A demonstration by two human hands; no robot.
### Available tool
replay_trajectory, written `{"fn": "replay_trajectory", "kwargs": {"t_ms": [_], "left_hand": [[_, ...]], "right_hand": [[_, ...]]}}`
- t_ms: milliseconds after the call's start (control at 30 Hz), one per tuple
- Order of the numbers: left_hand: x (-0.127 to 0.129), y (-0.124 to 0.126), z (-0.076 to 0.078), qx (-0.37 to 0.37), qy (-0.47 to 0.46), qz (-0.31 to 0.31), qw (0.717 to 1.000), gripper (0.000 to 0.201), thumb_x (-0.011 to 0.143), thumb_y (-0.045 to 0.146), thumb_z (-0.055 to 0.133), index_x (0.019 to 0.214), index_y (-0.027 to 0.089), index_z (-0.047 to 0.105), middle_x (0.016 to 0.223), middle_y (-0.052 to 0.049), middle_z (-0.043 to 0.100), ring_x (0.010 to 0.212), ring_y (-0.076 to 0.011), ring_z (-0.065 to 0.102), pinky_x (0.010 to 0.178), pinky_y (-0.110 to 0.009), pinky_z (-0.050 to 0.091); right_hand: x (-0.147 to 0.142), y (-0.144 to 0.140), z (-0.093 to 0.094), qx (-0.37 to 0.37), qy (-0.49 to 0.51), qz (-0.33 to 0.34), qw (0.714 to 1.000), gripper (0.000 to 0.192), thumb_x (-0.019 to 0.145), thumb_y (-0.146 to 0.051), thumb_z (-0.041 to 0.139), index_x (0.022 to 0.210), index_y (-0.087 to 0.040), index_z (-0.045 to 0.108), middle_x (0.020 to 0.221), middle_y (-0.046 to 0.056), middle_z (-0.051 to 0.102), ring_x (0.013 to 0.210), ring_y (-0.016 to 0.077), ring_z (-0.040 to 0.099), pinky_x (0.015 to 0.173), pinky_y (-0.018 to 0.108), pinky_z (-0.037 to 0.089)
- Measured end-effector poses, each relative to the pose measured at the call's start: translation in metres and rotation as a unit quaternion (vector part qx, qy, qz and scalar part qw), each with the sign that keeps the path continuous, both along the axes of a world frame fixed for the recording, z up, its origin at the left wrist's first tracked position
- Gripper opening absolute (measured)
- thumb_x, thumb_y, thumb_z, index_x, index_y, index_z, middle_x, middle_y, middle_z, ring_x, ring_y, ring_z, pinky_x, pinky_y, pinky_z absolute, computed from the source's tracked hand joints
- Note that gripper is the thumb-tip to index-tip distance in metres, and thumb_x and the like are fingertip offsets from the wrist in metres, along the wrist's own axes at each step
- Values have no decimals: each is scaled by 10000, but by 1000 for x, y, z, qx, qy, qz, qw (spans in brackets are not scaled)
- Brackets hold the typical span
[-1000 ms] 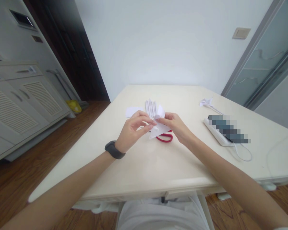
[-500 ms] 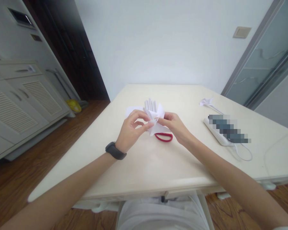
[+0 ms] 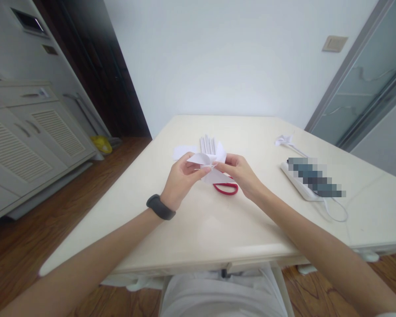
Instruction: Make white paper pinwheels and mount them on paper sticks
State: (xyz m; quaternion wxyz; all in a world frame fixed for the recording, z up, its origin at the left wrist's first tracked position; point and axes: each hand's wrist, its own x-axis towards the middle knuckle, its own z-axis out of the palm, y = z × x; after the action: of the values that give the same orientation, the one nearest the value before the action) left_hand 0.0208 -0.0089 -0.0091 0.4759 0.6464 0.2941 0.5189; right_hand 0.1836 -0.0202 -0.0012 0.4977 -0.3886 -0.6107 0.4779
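Observation:
Between my two hands is a white paper pinwheel [image 3: 220,154] with curled blades, raised above the table. My left hand [image 3: 181,176] is closed on its left side, thumb near the centre and fingers behind a blade. My right hand [image 3: 237,171] pinches the paper close to the centre from the right. Red-handled scissors [image 3: 226,189] lie just below the pinwheel, their blades hidden by paper. Behind it several thin white paper sticks [image 3: 207,143] lie side by side. A flat piece of white paper [image 3: 184,152] rests beyond my left fingers.
Toward the right of the table [image 3: 211,229] lies another white pinwheel [image 3: 284,140] on a stick. Nearer is a white device with a blurred-out top [image 3: 297,185] and a looped white cable [image 3: 339,211]. A wall [image 3: 211,61] rises behind the table.
My left hand has shifted its grip, and a paper blade on the left now spreads wide over its fingers. The right hand keeps its pinch near the centre.

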Motion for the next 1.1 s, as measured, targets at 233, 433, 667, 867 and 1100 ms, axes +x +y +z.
{"fn": "replay_trajectory", "kwargs": {"t_ms": [233,433,667,867,1100], "left_hand": [[-1,4,-4,-6,-9,-9,1000,305,699,268,693,954,165,563,970,-66,638,933,-215,598,835,-359,471],[-1,5,-4,-4,-15,-5,1000,264,708,260,683,924,164,565,923,-50,635,904,-202,599,815,-344,473],[-1,4,-4,-2,-20,-4,1000,233,709,240,680,894,166,558,901,-41,630,882,-195,599,772,-319,475],[-2,5,-4,-10,-10,8,1000,237,692,279,692,842,177,541,856,-28,637,816,-184,609,711,-304,480],[-2,6,-5,-33,-15,6,999,323,681,268,705,913,192,494,825,-13,644,773,-170,621,700,-300,480]], "right_hand": [[-1,-1,2,-22,13,6,1000,245,732,-342,610,862,-135,624,837,56,642,735,160,592,639,253,447],[0,0,0,-18,16,10,1000,256,742,-333,611,896,-130,636,838,56,645,731,152,593,631,241,448],[0,-1,0,-22,14,13,1000,268,731,-358,618,891,-142,634,855,57,657,749,166,606,650,253,459],[-1,-1,0,-13,6,9,1000,292,719,-373,630,902,-146,634,859,58,656,758,171,604,662,262,462],[-2,-1,-2,-4,-2,9,1000,322,712,-394,634,913,-142,631,840,52,646,739,166,593,648,260,455]]}}
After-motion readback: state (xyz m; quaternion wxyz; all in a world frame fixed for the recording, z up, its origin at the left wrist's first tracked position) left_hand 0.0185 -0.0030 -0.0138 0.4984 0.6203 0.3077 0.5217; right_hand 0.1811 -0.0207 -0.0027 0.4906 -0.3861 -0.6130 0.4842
